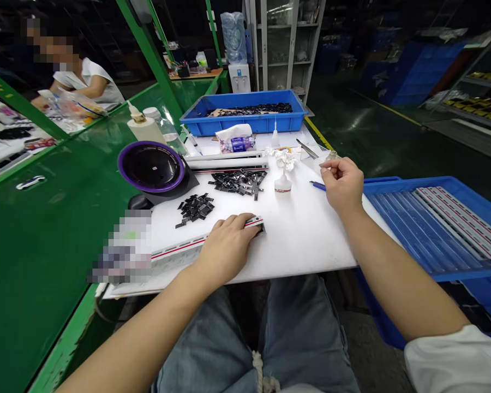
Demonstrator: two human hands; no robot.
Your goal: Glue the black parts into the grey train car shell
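Observation:
My left hand (227, 245) is closed around the right end of a long white slotted strip (184, 246) with a red line, which lies across the front of the table. At the table's right side my right hand (343, 183) is held with thumb and fingers pinched together. Whatever is between those fingertips, if anything, is too small to make out. Close to them are a small bottle top (331, 155) and a blue-handled tool (318, 185). Two heaps of small black pieces, a left heap (196, 207) and a right heap (239, 183), lie beyond my left hand.
A small squeeze bottle (282, 185) stands mid-table, with crumpled tissue behind it. A round black device with a purple rim (121, 164) is at the left. Behind are a tissue pack (239, 143) and a blue bin (204, 126). Right, a blue tray (393, 188) holds strips. A person sits far left.

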